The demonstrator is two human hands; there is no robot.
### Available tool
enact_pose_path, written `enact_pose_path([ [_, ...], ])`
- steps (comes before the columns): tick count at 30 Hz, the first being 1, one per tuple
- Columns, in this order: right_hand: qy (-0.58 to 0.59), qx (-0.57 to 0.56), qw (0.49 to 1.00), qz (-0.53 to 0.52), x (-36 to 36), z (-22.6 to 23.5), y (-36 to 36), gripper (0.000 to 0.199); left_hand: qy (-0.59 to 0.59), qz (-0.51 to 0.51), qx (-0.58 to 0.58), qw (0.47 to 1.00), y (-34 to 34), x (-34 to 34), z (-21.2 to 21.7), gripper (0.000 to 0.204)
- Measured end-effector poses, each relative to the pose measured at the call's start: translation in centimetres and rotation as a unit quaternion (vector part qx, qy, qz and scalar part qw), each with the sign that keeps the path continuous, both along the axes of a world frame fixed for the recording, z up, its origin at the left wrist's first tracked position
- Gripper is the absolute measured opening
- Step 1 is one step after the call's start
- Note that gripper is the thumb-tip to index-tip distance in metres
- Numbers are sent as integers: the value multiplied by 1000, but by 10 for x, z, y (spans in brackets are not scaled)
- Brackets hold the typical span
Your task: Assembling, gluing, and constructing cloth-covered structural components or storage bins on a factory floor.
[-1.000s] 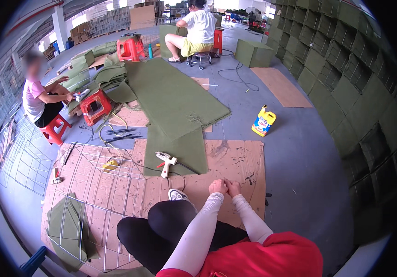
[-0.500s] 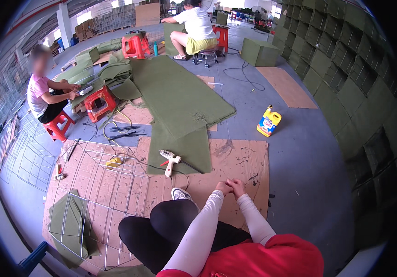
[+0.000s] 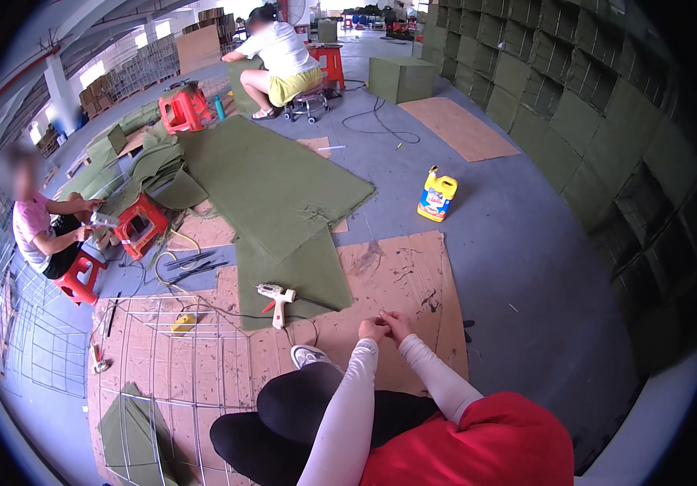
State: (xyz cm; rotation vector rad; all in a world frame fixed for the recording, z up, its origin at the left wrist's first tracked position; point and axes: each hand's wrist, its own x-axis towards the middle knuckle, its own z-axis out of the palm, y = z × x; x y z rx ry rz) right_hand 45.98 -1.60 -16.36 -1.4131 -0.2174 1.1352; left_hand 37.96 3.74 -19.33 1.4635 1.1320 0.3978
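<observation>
Cardboard sheet [image 3: 397, 275], flat and stained, lies under both hands [image 3: 385, 326], fingertips pressed together, pinching something too small to tell.

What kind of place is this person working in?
Probably a factory or workshop floor: sheets of olive-green felt fabric spread on the concrete, stacked green fabric-covered boxes along the wall, and a white glue gun on cardboard.
</observation>
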Motion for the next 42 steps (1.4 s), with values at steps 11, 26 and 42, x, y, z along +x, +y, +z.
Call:
enact_pose_path([
  [11,-247,27,969,-4,-55,8,29,28,-101,224,-18,969,26,-12,7,30],
  [26,-487,166,856,-44,-61,45,61,32,-504,140,-384,761,42,-29,62,32],
  [42,-558,33,806,195,-34,11,43,9,-271,281,-237,890,27,-4,7,34],
])
